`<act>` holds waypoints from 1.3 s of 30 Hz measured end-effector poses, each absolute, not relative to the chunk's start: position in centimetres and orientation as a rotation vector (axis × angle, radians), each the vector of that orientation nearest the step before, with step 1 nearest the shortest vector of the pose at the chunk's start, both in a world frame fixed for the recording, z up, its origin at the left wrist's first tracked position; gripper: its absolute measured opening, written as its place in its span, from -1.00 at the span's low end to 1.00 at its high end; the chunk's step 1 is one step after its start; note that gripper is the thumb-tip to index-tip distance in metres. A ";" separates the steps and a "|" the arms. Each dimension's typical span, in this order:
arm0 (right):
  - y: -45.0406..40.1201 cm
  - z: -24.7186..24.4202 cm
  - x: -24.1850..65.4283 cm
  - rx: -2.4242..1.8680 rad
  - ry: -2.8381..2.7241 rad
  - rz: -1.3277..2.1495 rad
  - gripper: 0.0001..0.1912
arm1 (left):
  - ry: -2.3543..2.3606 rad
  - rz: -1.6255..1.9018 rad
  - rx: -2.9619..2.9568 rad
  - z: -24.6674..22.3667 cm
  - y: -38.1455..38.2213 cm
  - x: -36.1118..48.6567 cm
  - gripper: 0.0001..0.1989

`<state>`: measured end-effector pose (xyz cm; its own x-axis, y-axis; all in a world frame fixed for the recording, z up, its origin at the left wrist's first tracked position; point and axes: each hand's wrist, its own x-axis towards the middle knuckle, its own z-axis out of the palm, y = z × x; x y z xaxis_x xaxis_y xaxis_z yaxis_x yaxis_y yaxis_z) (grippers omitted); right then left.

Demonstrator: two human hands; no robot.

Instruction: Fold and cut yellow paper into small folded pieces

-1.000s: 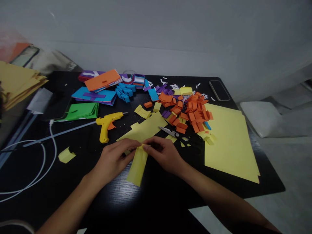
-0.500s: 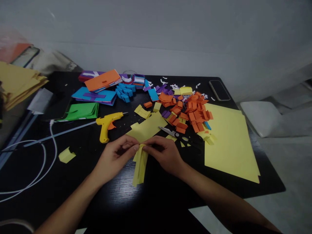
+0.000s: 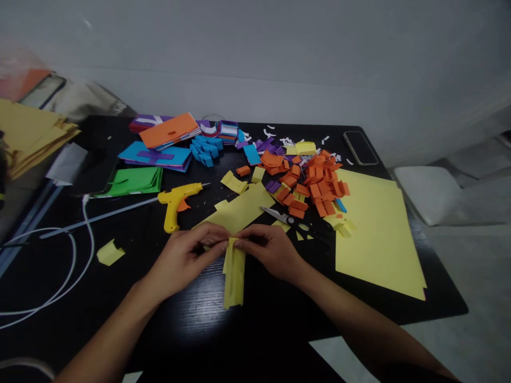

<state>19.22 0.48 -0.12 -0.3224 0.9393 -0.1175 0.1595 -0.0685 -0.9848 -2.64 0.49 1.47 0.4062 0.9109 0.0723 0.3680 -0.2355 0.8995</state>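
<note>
A folded yellow paper strip (image 3: 235, 276) hangs down toward me, its top end pinched between both hands. My left hand (image 3: 187, 258) grips that end from the left, thumb and fingertips closed on it. From the right, my right hand (image 3: 275, 250) pinches the same end with thumb and forefinger. Just beyond my fingers lies a flat yellow paper piece (image 3: 243, 208), partly covered by the hands. Scissors (image 3: 283, 216) with dark handles rest past my right hand. A yellow glue gun (image 3: 175, 205) lies on its side beyond my left hand.
On the black table (image 3: 191, 340) sit a pile of orange folded pieces (image 3: 319, 181), yellow sheets (image 3: 375, 239), a phone (image 3: 360, 148) and green folded paper (image 3: 136, 182). A white cable (image 3: 92, 239) loops at left, near a small yellow piece (image 3: 109, 252).
The lower end of the yellow strip has swung slightly right and now hangs straighter. Both hands keep their pinch on its top end.
</note>
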 end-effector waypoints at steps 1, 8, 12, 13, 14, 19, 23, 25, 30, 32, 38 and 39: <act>0.5 -0.1 19.2 -1.210 -1.532 1.460 -0.87 | 1.103 0.785 1.817 1.5 0.5 -2.7 -0.89; 0.3 -0.2 19.1 -1.211 -1.503 1.485 -0.87 | 1.084 0.791 1.739 1.5 0.6 -2.5 -0.90; 0.3 -0.2 19.1 -1.219 -1.489 1.499 -0.86 | 1.090 0.783 1.693 1.5 0.5 -2.5 -0.89; 0.3 -0.2 19.1 -1.218 -1.490 1.502 -0.86 | 1.089 0.779 1.685 1.5 0.4 -2.5 -0.89; 0.3 -0.2 19.1 -1.218 -1.493 1.501 -0.86 | 1.086 0.777 1.681 1.6 0.4 -2.5 -0.89; 0.4 -0.1 19.1 -1.233 -1.514 1.495 -0.86 | 1.073 0.745 1.696 1.4 0.5 -2.7 -0.90; 0.5 0.1 19.1 -1.231 -1.496 1.514 -0.85 | 1.049 0.727 1.812 1.3 0.5 -2.9 -0.82; 0.5 0.1 19.2 -1.224 -1.490 1.521 -0.84 | 1.020 0.732 1.943 1.5 0.4 -2.9 -0.78; 0.5 0.1 19.3 -1.226 -1.470 1.510 -0.81 | 0.965 0.757 2.140 1.9 0.0 -2.7 -0.71; 0.4 0.1 19.3 -1.229 -1.468 1.504 -0.81 | 0.974 0.776 2.179 1.8 -0.2 -2.6 -0.70; 0.1 0.0 19.0 -1.228 -1.385 1.532 -0.80 | 0.985 0.843 2.275 1.1 -0.4 -2.5 -0.79; 0.1 0.0 19.0 -1.234 -1.380 1.536 -0.80 | 0.993 0.843 2.274 1.1 -0.4 -2.5 -0.81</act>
